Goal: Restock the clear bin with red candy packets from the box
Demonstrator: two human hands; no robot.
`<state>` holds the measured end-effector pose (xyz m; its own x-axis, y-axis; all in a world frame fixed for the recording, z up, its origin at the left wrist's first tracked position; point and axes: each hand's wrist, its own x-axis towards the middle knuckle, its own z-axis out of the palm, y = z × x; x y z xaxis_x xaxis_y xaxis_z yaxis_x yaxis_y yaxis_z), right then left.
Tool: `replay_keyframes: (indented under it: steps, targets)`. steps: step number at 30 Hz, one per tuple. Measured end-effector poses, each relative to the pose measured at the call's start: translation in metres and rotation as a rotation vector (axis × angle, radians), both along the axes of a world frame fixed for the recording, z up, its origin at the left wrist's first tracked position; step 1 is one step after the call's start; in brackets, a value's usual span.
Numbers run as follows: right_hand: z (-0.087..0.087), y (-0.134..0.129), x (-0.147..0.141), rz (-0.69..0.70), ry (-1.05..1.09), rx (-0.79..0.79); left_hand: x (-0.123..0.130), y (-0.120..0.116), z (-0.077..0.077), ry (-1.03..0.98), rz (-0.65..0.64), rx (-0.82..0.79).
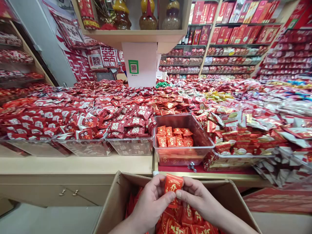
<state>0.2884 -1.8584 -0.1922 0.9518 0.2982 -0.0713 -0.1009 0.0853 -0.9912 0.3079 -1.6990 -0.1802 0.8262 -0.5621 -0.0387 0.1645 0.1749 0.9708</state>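
Between my two hands is a red candy packet (pixel 174 186) with gold lettering, held upright above an open cardboard box. My left hand (pixel 152 201) pinches its left side with thumb and fingers. On the right side, my right hand (pixel 198 196) grips it the same way. Below, the cardboard box (pixel 234 195) holds many more red packets (pixel 180 224) with gold print. Just beyond it stands a clear plastic bin (pixel 184 151), where similar red packets (pixel 174 136) sit in neat rows at the near part.
Clear bins heaped with dark red packets (pixel 131 122) line the counter (pixel 109 165) on the left. Piled white and red packets (pixel 239 136) spill over on the right. A white pillar (pixel 141 61) with a QR code rises behind, under an overhanging shelf (pixel 136 34).
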Motion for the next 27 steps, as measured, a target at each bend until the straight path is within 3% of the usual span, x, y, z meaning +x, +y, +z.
replay_keyframes:
  steps: [5,8,10,12,15,17,19,22,24,27]
  targets:
    - [-0.004,0.006,-0.002,-0.062,-0.115,-0.101,-0.002,0.005,-0.004,-0.019,-0.045,0.051]
    - [0.008,0.007,-0.006,-0.053,-0.197,-0.173,-0.005,0.008,-0.007,-0.106,-0.002,0.118]
    - [0.030,0.001,-0.002,-0.086,-0.294,-0.300,-0.007,0.010,-0.008,-0.186,0.041,0.135]
    - [0.062,-0.011,0.011,-0.212,-0.416,-0.480,-0.006,0.012,-0.008,-0.255,0.075,0.163]
    - [0.110,-0.035,0.052,-0.499,-0.571,-0.794,-0.003,0.013,-0.008,-0.306,0.083,0.260]
    - [0.127,-0.047,0.085,-0.548,-0.552,-1.009,0.000,0.014,-0.010,-0.323,0.071,0.311]
    - [0.128,-0.051,0.113,-0.455,-0.448,-1.237,0.002,0.014,-0.013,-0.336,0.054,0.346]
    - [0.112,-0.046,0.138,-0.169,-0.208,-1.520,0.004,0.015,-0.018,-0.381,0.039,0.398]
    - [0.101,-0.041,0.144,-0.026,-0.069,-1.615,0.004,0.016,-0.020,-0.438,0.026,0.429]
    - [0.091,-0.038,0.149,0.014,-0.031,-1.624,0.004,0.017,-0.020,-0.503,-0.012,0.469]
